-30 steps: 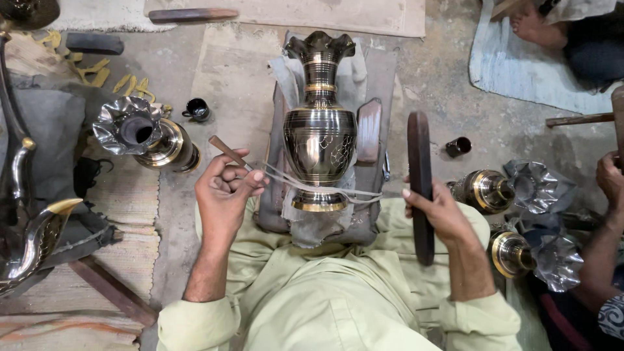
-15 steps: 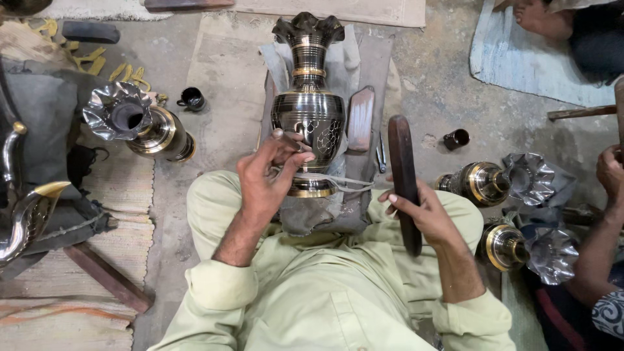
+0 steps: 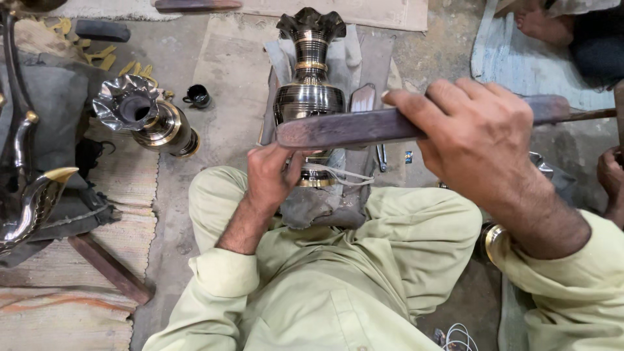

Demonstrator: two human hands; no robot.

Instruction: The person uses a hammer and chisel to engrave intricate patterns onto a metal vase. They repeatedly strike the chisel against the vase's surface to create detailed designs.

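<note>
A dark metal vase [image 3: 309,84] with brass bands and a ruffled mouth lies on grey cloth [image 3: 325,201] in front of my lap. My left hand [image 3: 272,174] rests closed against the vase's lower body, near its brass foot; a thin tool it held earlier is hidden, and a pale cord [image 3: 344,177] trails beside it. My right hand [image 3: 478,140] is raised close to the camera, gripping a long dark wooden stick [image 3: 351,129] held level across the vase's belly.
A second ruffled vase [image 3: 144,118] lies on the floor at left, beside a small black cup [image 3: 197,97]. Dark brass-tipped metal pieces [image 3: 32,195] sit at far left. Another person's foot [image 3: 539,23] and hand [image 3: 611,175] show at right. A brass piece [image 3: 495,242] sits under my right arm.
My right hand lifted the wooden stick from beside the vase up toward the camera, turning it level. My left hand moved from left of the vase onto its lower body.
</note>
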